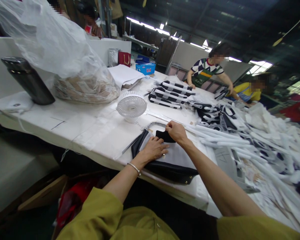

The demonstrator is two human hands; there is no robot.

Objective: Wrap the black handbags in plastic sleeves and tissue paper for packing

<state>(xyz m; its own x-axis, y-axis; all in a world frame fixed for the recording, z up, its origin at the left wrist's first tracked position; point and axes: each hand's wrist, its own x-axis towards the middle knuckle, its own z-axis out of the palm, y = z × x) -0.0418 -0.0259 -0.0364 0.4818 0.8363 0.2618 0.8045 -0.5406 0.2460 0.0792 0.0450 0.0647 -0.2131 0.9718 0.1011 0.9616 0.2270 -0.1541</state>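
Observation:
A grey and black bag (177, 156) lies on the table's near edge in front of me, with small metal studs at its lower right corner. My left hand (153, 148) rests flat on its grey face, fingers stretched out beside a black flap-like piece (165, 135). Over the right end of that piece, my right hand (177, 132) is closed in a pinch. What lies between its fingertips is too small to make out. Just beyond the hands curves a plastic-wrapped handle (155, 123).
A small white fan (131, 106) stands beyond the bag. Leftward are a dark flask (27, 80) and a large plastic sack (85, 83). Checkered bags (168, 95) are stacked behind; white-wrapped strips (222, 140) cover the right side. A co-worker (207, 71) handles pieces across the table.

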